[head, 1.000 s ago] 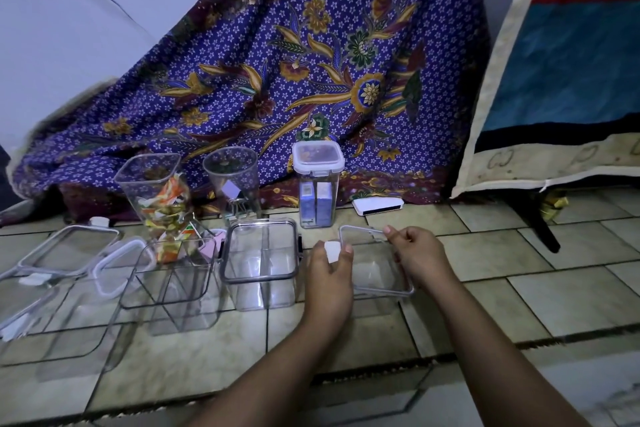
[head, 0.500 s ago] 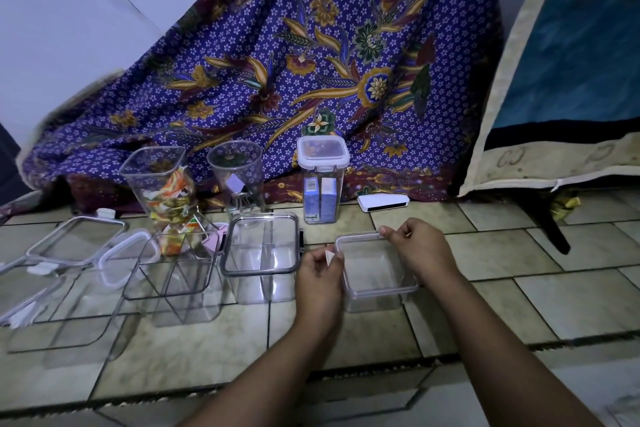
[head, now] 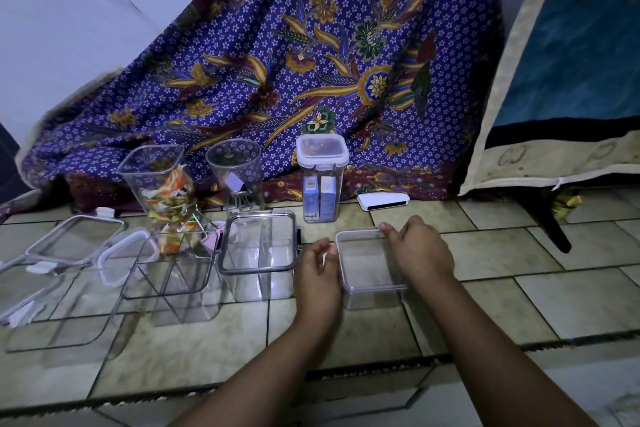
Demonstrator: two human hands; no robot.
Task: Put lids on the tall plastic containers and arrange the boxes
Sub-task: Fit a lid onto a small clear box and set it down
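A small clear box (head: pixel 370 274) stands on the tiled floor with its clear lid on top. My left hand (head: pixel 318 270) grips the lid's left edge at a white clip. My right hand (head: pixel 419 250) presses on the lid's far right corner. At the back stand three tall containers: a square one with coloured wrappers (head: pixel 159 184) and a round one (head: pixel 237 173), both without lids, and a lidded one (head: pixel 322 177) holding blue cartons.
A lidded clear box (head: pixel 259 253) sits left of my left hand, then an open divided box (head: pixel 173 274). Loose lids (head: pixel 74 239) and a large clear box (head: pixel 52 315) lie far left. A white device (head: pixel 382 200) lies by the patterned cloth (head: pixel 311 62).
The lid went from held tilted above the small box to seated flat on it. Both hands came down with it and stay on its edges.
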